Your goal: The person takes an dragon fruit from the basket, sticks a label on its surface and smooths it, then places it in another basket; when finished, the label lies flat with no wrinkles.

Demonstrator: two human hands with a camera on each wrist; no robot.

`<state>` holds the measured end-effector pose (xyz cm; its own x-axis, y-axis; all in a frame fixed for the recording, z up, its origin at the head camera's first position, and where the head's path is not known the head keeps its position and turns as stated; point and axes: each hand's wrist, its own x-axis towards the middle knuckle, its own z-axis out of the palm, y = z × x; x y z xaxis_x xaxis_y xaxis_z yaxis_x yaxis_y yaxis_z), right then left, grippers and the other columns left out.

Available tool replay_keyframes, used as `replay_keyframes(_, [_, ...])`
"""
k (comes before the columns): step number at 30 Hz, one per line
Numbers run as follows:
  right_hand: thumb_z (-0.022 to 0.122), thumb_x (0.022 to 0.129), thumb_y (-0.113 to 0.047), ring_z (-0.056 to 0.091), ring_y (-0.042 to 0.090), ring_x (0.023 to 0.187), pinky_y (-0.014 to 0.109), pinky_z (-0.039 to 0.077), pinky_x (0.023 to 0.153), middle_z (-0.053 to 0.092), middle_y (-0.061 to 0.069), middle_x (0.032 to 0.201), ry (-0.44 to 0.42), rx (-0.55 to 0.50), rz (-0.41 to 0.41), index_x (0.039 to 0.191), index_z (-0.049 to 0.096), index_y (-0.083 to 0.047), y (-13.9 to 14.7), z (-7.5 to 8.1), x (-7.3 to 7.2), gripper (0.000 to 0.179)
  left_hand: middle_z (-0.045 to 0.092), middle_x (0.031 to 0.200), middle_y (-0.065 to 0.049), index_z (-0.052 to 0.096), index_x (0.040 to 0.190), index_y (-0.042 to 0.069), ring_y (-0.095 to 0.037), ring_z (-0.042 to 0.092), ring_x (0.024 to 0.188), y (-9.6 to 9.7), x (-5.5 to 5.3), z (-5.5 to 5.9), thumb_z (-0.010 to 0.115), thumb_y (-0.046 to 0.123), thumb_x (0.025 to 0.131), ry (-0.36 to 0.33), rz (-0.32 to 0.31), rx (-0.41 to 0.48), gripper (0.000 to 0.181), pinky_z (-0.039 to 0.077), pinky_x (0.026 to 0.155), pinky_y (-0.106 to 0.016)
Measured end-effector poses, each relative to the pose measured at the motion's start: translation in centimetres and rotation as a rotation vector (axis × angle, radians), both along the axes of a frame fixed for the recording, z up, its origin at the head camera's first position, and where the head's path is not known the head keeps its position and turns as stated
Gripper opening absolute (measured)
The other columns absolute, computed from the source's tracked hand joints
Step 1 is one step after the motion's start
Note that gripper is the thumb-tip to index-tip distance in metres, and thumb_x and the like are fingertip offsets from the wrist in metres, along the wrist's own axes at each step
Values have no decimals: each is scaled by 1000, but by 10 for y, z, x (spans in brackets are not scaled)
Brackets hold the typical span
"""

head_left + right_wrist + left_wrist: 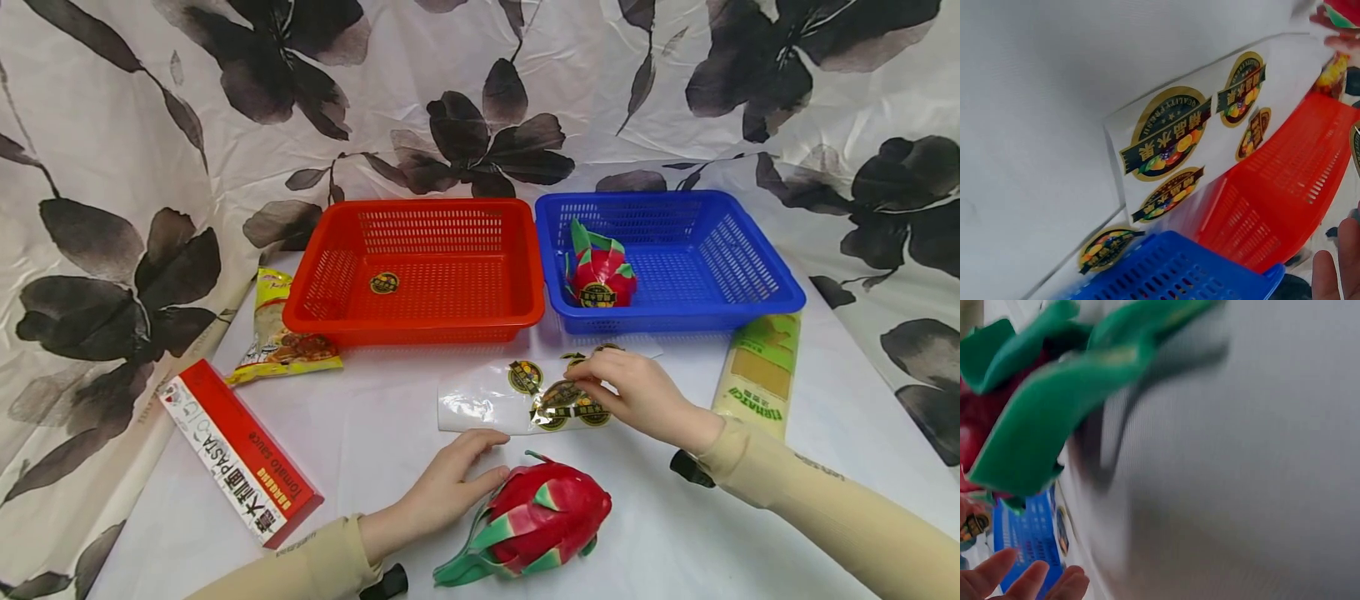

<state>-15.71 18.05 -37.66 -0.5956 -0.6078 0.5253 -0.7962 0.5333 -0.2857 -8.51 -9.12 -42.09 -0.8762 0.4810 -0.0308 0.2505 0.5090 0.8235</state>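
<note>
My right hand (647,398) pinches a round black-and-gold sticker (561,392) above the white sticker sheet (472,404). Only the edge of this sticker (1355,145) enters the right wrist view. Several matching labels remain on the sheet, clearest in the right wrist view. A red dragon fruit (551,508) with green leaf tips lies on the table in front. Beside its upper left side rests my left hand (442,485), fingers spread, thumb at the fruit. The left wrist view shows the fruit's green leaves (1041,419) close up.
A red basket (412,333) with a sticker on its bottom stands behind the sheet. The blue basket (675,321) beside it holds another dragon fruit (600,271) bearing a label. Around them lie a yellow food bag (285,350), a pasta box (240,450) and a green-yellow packet (761,375).
</note>
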Motion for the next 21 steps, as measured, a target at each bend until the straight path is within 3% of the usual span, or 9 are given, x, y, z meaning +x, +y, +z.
replay_keyframes(4, [74, 72, -5, 62, 11, 79, 28, 53, 67, 68, -2, 88, 9, 0, -5, 96, 68, -13, 2, -2, 1, 26, 53, 124, -6, 51, 126, 8, -23, 54, 107, 1, 6, -2, 51, 36, 93, -102, -59, 6, 43, 47, 90, -35])
replay_keyframes(8, [73, 72, -4, 61, 10, 78, 28, 52, 66, 67, -3, 88, 7, -7, -12, 96, 68, -13, 4, -3, 2, 26, 54, 120, -5, 50, 127, 10, -17, 55, 100, 3, 11, -2, 49, 37, 94, -177, -76, 20, 43, 49, 84, -28])
replay_keyframes(21, [73, 70, 1, 64, 11, 79, 29, 53, 67, 69, -3, 90, 7, -15, -7, 97, 68, -13, 10, -1, 12, 30, 56, 112, -1, 50, 129, 14, -6, 55, 87, 6, 18, -3, 47, 39, 94, -245, -81, 43, 43, 48, 77, -21])
